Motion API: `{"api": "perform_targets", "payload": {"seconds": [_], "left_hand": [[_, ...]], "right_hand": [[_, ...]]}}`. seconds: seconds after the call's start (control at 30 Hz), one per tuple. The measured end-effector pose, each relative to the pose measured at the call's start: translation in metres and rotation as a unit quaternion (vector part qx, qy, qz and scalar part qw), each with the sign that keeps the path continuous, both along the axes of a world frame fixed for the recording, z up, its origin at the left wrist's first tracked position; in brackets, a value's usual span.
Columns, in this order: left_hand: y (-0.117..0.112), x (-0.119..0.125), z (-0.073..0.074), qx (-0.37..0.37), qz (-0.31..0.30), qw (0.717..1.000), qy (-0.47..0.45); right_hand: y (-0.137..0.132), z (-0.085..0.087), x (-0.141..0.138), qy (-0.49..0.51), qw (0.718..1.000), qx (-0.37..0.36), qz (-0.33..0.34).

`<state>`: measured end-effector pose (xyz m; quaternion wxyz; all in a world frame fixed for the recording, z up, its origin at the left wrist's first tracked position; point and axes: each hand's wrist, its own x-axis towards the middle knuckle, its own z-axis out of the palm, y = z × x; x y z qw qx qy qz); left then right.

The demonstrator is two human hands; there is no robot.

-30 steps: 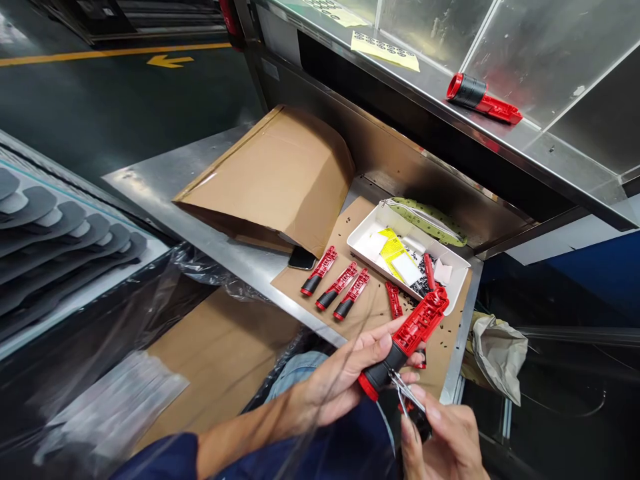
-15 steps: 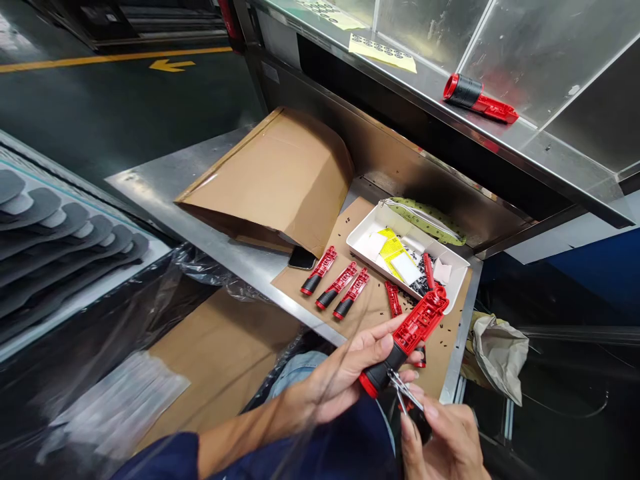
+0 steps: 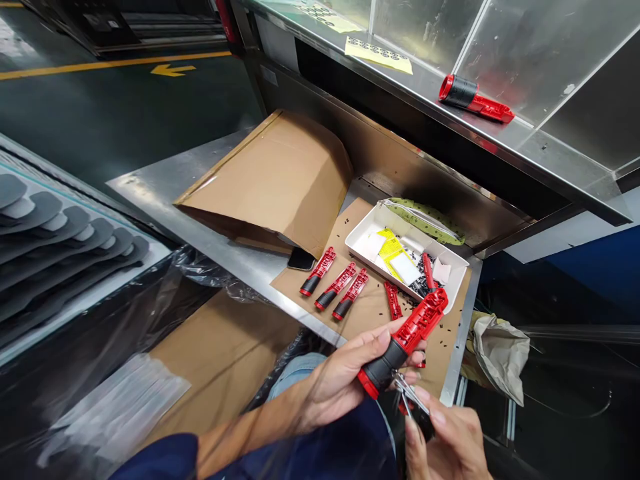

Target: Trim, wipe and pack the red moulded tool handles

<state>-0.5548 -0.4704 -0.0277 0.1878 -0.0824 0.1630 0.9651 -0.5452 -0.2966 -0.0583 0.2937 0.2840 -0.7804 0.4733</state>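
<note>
My left hand [image 3: 340,377] is closed around a red and black plastic handle part [image 3: 404,340], held tilted just above the bench's near edge. My right hand [image 3: 445,443], at the bottom edge, pinches a small metal tool like tweezers [image 3: 409,395], whose tips touch the black end of the handle. Three more red and black handle parts [image 3: 334,285] lie in a row on brown cardboard [image 3: 370,310]. A loose red piece [image 3: 393,299] lies beside them.
A white tray [image 3: 367,227] holds yellow and white slips, small black screws and a red piece. A bent cardboard sheet [image 3: 280,180] covers the bench's left, a phone [image 3: 301,259] at its edge. Another handle part [image 3: 475,100] lies on the upper shelf. Grey moulded trays [image 3: 55,247] are stacked far left.
The handle part has tipped down slightly in my left hand, and my right hand has edged lower with the tweezers still at its black end.
</note>
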Motion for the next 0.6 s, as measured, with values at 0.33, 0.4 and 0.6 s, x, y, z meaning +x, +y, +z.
{"api": "perform_targets", "payload": {"seconds": [0.33,0.4,0.6], "left_hand": [[0.001,0.001,-0.007,-0.005,0.002,1.0,-0.019],[0.001,0.0,-0.009,-0.006,0.0,1.0,-0.015],[0.002,-0.001,-0.006,0.009,0.002,1.0,-0.014]], "right_hand": [[-0.009,0.01,-0.008,0.029,0.999,-0.006,0.018],[-0.009,0.008,-0.011,0.033,0.999,-0.009,0.024],[-0.001,0.0,-0.007,0.032,0.999,-0.006,0.01]]}}
